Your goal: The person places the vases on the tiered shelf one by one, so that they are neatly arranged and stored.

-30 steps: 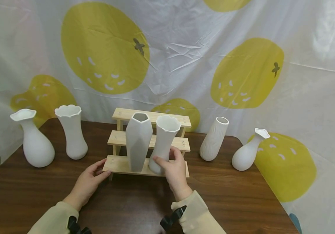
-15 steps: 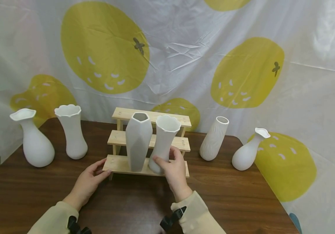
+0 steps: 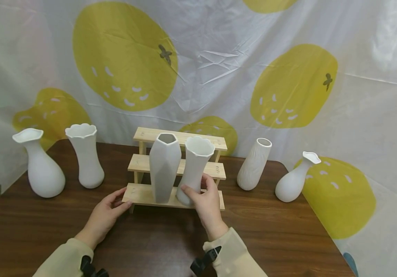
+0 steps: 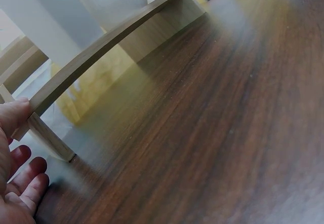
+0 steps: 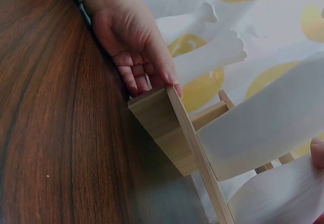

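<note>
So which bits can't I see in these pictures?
Head view: some fingertips of the right hand, behind the scalloped vase it holds.
Head view: inside bottom of the faceted vase, hidden by its walls.
Left wrist view: that vase's top, cut off by the edge.
Head view: marks on the tiered wooden stand, too tiny to read.

High head view, wrist closeups, shared shelf point(image 3: 138, 192)

The tabletop point(image 3: 163, 238) is gleaming, all glossy, grained wood! The stepped rack point(image 3: 139, 194) is showing plain, matt wood. The scalloped vases point(image 3: 196, 165) and the faceted vase point(image 3: 165, 169) are looking smooth, matt, ceramic; the slim vase point(image 3: 253, 165) is wearing a rougher, textured skin. And the curtain point(image 3: 215, 77) is shining, satiny, creased cloth, the sleeves point(image 3: 234, 254) matt fabric.
</note>
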Motion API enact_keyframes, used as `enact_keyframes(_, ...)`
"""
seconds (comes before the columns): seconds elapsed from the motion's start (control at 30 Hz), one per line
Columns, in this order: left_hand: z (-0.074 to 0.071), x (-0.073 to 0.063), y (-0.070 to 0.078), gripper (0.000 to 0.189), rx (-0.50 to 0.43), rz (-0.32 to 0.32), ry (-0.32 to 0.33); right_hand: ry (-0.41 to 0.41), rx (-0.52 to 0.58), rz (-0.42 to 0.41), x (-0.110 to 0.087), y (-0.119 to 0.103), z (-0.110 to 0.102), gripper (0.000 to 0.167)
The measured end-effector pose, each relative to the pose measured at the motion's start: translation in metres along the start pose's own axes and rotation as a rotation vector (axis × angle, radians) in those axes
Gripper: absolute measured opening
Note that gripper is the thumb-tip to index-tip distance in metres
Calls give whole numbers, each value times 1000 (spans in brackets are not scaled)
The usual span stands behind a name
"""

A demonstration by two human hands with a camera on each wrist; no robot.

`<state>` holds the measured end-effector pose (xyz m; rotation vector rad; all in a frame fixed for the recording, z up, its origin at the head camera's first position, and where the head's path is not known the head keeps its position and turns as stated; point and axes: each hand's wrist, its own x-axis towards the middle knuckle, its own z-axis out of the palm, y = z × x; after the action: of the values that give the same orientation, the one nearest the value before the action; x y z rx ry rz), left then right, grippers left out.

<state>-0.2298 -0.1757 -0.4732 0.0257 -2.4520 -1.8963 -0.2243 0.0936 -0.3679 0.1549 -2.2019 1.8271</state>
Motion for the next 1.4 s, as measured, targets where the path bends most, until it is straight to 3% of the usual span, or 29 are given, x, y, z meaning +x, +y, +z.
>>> enact_keyframes(0.37, 0, 0, 1, 72, 4, -1, -2, -15, 18, -13, 13, 38, -1, 54)
enact_keyframes(0.7, -1, -1, 2, 75, 11, -7, -2, 7, -77, -83, 8, 39, -12, 53)
enact_keyframes(0.93, -1, -1, 3, 76, 13, -15, -8, 89, -138, -183, 4, 41, -29, 39)
enact_keyframes(1.17, -1, -1, 2, 75, 3, -14, -4, 178, -106, -187, 11, 41, -53, 36)
enact_keyframes(1.4, 0, -1, 2, 75, -4, -12, 0, 342, -121, -207, 25, 51, -81, 32)
